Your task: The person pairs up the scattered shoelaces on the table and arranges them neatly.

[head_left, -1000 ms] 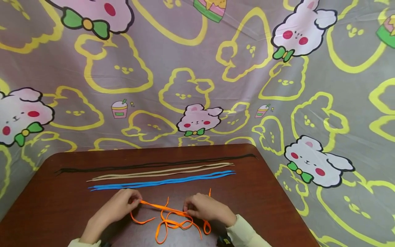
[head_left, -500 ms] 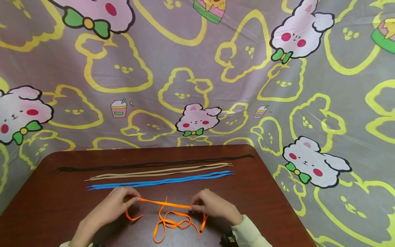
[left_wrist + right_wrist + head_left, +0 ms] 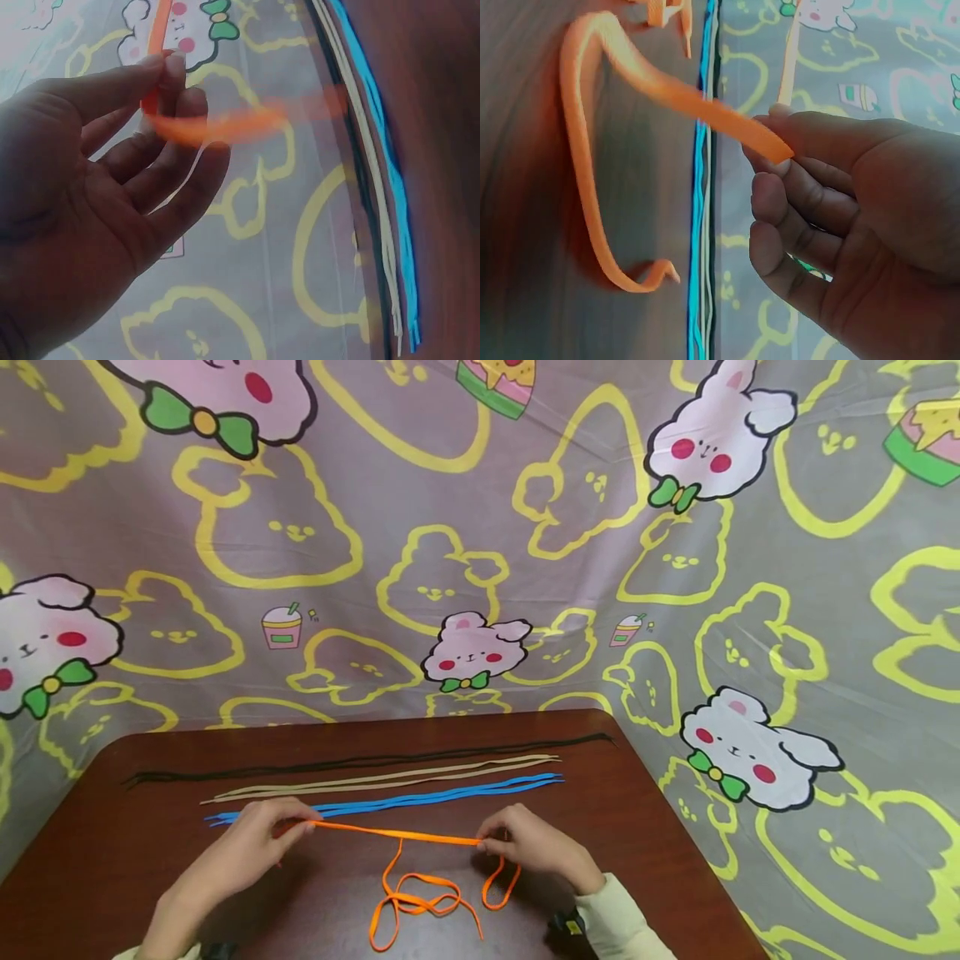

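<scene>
An orange shoelace is stretched almost straight between my two hands, above the table. My left hand pinches it between thumb and forefinger; in the left wrist view a blurred loose end of the orange lace hangs past the fingers. With thumb and forefinger my right hand pinches the other side, and a tail of orange lace loops down from it. Between the hands, orange lace lies in loose loops on the table, one strand rising to the stretched part.
Behind the hands lie a blue pair of laces, a beige pair and a black pair, roughly parallel. They rest on a dark brown table. A patterned cloth hangs behind and along the right side.
My hands have moved apart and slightly away from the body, drawing the orange lace out longer between them. The left hand now overlaps the blue laces' left end in the head view.
</scene>
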`<action>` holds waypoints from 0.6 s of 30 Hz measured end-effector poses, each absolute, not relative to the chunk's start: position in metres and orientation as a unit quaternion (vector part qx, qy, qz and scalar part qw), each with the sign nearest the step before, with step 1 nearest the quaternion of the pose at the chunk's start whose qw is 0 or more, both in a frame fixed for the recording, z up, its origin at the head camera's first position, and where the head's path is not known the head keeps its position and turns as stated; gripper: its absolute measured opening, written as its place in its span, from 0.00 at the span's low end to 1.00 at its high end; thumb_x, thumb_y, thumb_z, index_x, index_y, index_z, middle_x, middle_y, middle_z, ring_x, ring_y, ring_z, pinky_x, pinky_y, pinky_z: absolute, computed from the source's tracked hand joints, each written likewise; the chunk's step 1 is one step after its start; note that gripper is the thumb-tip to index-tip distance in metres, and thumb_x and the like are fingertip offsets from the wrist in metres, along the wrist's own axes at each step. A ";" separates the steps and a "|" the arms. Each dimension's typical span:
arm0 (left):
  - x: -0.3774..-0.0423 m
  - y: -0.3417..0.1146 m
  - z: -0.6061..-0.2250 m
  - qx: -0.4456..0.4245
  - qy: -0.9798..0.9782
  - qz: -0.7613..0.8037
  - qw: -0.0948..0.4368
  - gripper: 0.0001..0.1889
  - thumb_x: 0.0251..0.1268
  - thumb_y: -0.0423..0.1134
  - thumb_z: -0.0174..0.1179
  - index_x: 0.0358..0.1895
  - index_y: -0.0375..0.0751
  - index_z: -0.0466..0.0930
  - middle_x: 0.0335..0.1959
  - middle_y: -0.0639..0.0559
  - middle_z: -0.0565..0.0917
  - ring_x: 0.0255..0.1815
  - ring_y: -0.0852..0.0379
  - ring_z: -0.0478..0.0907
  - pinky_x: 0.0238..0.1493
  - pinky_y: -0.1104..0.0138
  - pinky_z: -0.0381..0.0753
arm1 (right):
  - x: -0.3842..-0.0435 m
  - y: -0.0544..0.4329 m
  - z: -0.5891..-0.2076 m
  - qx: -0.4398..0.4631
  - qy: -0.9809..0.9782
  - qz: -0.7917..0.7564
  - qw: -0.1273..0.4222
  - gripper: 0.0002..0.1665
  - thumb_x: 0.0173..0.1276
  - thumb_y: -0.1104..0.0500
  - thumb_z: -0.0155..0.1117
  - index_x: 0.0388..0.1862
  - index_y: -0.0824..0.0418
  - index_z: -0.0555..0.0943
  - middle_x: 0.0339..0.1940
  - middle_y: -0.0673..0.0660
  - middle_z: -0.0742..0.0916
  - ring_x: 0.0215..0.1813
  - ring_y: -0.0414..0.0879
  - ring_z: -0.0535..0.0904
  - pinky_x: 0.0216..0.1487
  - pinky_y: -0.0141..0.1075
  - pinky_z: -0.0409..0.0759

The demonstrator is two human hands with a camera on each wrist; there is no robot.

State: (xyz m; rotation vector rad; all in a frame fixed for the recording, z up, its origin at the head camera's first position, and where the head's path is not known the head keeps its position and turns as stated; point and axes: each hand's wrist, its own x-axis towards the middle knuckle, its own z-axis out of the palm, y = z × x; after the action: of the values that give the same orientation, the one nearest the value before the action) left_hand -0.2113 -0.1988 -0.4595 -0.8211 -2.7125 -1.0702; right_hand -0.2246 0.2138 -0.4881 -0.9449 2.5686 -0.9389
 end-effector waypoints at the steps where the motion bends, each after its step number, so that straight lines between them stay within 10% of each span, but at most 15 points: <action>1: -0.211 -0.200 -0.459 -0.272 -0.893 -0.353 0.065 0.06 0.66 0.31 0.67 0.41 0.46 0.88 0.37 0.57 0.88 0.35 0.71 0.80 0.32 0.68 0.81 | -0.225 0.216 -0.487 -0.322 0.881 -0.325 0.123 0.08 0.75 0.60 0.65 0.42 0.61 0.89 0.34 0.54 0.90 0.29 0.29 0.74 0.31 0.26 0.76; 18: -0.208 -0.217 -0.427 -0.223 -0.906 -0.342 0.114 0.09 0.64 0.27 0.67 0.46 0.39 0.89 0.40 0.53 0.89 0.32 0.68 0.82 0.33 0.67 0.82 | -0.235 0.246 -0.466 -0.280 0.895 -0.338 0.078 0.07 0.75 0.61 0.64 0.42 0.57 0.89 0.36 0.56 0.90 0.30 0.35 0.78 0.33 0.29 0.78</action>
State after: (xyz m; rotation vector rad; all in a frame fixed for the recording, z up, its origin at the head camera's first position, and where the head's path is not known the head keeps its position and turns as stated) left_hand -0.2082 -0.2172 -0.4271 -0.6530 -2.6557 -1.0015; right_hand -0.2349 0.2460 -0.4657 -0.8383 2.6802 -1.0127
